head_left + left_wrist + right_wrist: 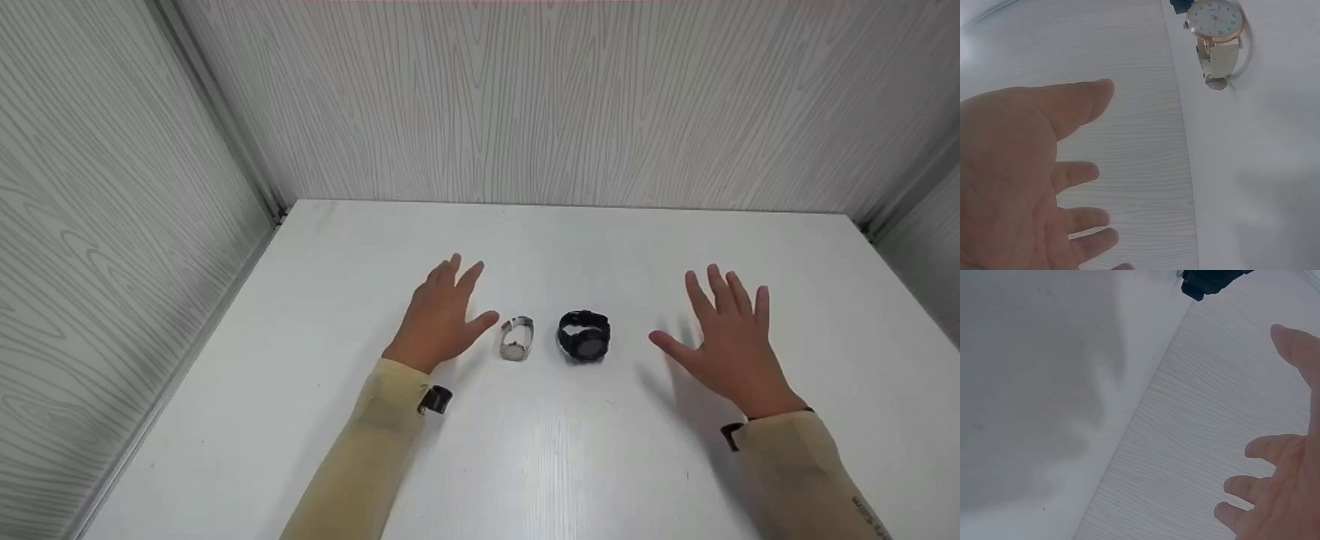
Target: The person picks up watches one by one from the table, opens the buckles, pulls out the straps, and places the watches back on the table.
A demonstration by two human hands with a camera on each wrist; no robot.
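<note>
Two wristwatches rest side by side on the white table (495, 465). The smaller one is a white-strapped watch (514, 350), whose pale dial has a rose-gold rim in the left wrist view. To its right sits a chunky black watch (587, 345); only part of its strap (1207, 281) shows in the right wrist view. My left hand (439, 322) hovers just left of the white watch, fingers spread and thumb pointing toward it. Farther right of the black watch, my right hand (731, 349) is held over the table with its fingers spread. Neither hand holds anything.
Pale wood-grain panels stand around the table: a back wall (525, 105), a left wall (97, 247) and one at the right edge (926, 217). Both forearms wear light yellow sleeves, each with a dark band at the wrist. Hand shadows fall on the tabletop.
</note>
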